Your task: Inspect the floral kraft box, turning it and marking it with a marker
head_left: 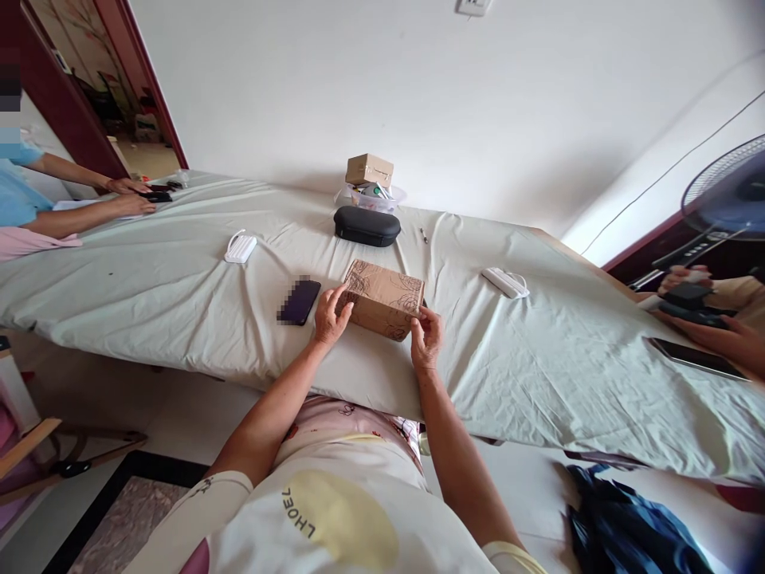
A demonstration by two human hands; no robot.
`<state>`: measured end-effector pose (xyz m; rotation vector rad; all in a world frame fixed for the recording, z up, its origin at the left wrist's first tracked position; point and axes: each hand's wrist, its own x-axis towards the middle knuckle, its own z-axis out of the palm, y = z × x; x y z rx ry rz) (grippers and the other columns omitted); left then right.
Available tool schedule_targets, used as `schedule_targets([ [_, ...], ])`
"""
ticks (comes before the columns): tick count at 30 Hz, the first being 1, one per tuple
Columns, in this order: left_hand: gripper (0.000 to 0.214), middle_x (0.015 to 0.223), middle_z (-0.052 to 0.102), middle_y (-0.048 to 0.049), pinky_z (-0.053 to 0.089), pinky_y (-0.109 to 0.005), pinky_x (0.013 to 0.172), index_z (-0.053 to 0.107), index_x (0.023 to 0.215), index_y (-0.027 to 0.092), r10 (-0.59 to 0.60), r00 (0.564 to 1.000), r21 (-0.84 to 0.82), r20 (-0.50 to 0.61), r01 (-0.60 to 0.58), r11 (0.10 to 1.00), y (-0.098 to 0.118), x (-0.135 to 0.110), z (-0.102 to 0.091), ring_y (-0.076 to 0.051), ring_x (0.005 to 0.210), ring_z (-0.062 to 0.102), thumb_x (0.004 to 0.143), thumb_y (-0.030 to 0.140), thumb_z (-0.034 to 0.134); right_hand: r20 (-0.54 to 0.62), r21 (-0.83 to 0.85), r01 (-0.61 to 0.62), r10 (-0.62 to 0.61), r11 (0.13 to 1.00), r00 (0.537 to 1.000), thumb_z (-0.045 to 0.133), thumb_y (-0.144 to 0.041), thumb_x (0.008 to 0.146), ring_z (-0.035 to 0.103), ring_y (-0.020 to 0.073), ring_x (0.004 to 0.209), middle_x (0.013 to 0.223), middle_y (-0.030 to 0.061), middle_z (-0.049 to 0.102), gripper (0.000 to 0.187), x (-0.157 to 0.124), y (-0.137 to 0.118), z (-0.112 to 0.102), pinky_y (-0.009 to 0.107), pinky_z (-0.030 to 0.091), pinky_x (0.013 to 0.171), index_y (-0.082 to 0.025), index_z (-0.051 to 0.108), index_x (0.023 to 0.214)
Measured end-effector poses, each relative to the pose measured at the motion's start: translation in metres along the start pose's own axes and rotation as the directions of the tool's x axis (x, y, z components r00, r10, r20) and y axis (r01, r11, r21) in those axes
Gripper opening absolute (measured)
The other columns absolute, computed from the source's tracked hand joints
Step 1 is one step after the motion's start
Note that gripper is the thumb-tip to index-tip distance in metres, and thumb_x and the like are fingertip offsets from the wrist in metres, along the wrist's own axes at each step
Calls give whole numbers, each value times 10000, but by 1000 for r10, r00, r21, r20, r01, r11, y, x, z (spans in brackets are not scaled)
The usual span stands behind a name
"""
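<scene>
A brown cardboard box (386, 299) with dark scribbled line drawings on its faces rests on the cloth-covered table in front of me. My left hand (331, 316) grips its left end, thumb on the near side and fingers around the corner. At the opposite end, my right hand (426, 339) holds the near right corner between thumb and fingers. Left of the box lies a dark phone (302, 303), close to my left hand. Just behind stands a black zip case (366, 226).
Behind the case, a clear plastic basket (382, 199) carries a smaller cardboard box (369, 170). White corded blocks lie left (241, 248) and right (505, 282). A person's hands (135, 197) work at far left; another person's hands (696, 307) hold a dark device at right, near a fan (729, 191).
</scene>
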<state>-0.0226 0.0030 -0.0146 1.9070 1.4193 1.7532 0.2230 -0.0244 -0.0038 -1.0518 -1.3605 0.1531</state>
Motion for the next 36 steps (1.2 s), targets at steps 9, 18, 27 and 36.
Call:
schedule_targets([
  [9, 626, 1674, 291, -186, 295, -529, 1271, 541, 1496, 218, 20, 999, 57, 50, -23, 998, 2, -2, 3, -352, 1587, 273, 1005, 603, 493, 219, -44, 244, -229, 969, 948, 592, -408, 956, 616, 188, 756, 982, 92, 683, 299, -13, -18, 16, 391, 601, 729, -232, 705, 1170],
  [18, 560, 1670, 335, -156, 291, -564, 1273, 632, 1360, 241, 255, 943, 53, 216, -272, 961, 21, -6, 12, -349, 1602, 242, 924, 590, 651, 353, -70, 229, -190, 971, 916, 509, -428, 1005, 670, 210, 812, 1050, 105, 754, 396, -20, -16, 26, 401, 620, 792, -234, 680, 1304],
  [27, 362, 1623, 422, -153, 388, -488, 1240, 662, 1279, 212, 268, 950, -57, 162, -262, 963, 19, -8, 11, -292, 1529, 405, 1023, 384, 473, -47, -158, -135, 129, 978, 991, 588, -499, 930, 611, 184, 733, 853, 43, 693, 473, -1, 11, 4, 321, 526, 678, -208, 634, 1299],
  [36, 433, 1594, 464, -168, 399, -426, 1230, 636, 1341, 200, 207, 969, -87, 135, -196, 977, 13, -10, 14, -260, 1483, 470, 1053, 431, 410, 78, -76, -143, 149, 987, 986, 557, -586, 930, 608, 196, 762, 849, 44, 670, 534, -3, 5, 4, 343, 533, 711, -193, 607, 1287],
])
